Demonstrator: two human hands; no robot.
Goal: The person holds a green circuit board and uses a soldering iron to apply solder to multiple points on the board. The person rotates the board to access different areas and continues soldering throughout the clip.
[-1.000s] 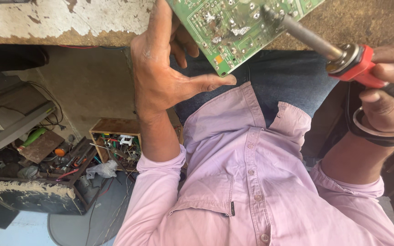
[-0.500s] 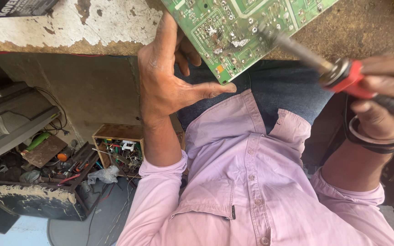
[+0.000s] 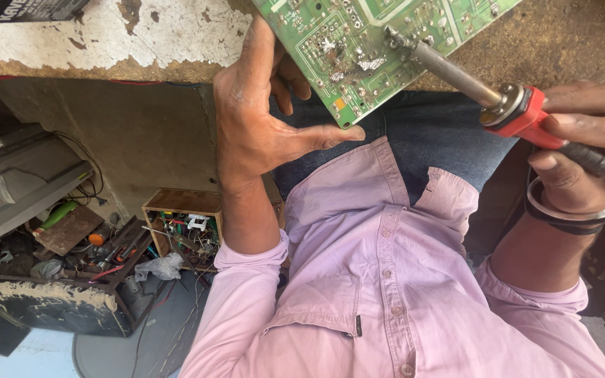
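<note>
Landmark: green circuit board (image 3: 379, 42), resting on the worn bench edge (image 3: 106, 42), solder side up.

Left hand (image 3: 260, 126) clamped the board's near-left corner, thumb under its lower edge, fingers behind.

Right hand (image 3: 582, 154), well right of the board, was closed around the red-handled soldering iron (image 3: 526, 115). The iron's long axis ran from the grip up-left; its metal tip touched the board near blobs of solder.

The board looked densely tracked, its corner tilted toward the lap.

Below-left of the board: wooden parts box (image 3: 183, 224).

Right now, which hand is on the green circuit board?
The left hand: it grips the green circuit board at its edge, thumb along the lower rim. The right hand holds only the red-handled soldering iron.
</note>
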